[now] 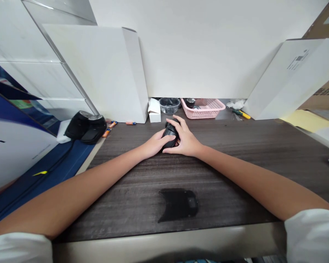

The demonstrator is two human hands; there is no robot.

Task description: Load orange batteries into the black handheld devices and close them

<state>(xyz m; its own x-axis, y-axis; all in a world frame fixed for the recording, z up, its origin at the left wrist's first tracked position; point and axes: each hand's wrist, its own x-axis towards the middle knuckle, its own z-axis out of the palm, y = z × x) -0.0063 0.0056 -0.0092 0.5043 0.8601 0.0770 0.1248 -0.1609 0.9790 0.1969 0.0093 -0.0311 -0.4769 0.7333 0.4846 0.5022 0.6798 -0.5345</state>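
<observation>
Both of my hands are closed around a black computer mouse [170, 132] over the middle of the table. My left hand [153, 145] grips its left side, the thumb lying across it. My right hand [188, 139] wraps the right side, its fingers over the far end, and hides part of it. Closer to me, a thin black cover [180, 203] with a notched left end lies flat on the dark wooden table [120, 204].
Several orange batteries [131, 123] lie at the back left near black devices [86, 126]. Along the back stand a small white box [154, 110], a clear bowl [169, 105] and a pink basket [204, 114]. A yellow-handled tool [245, 115] lies right of them. White panels [192, 47] enclose the back.
</observation>
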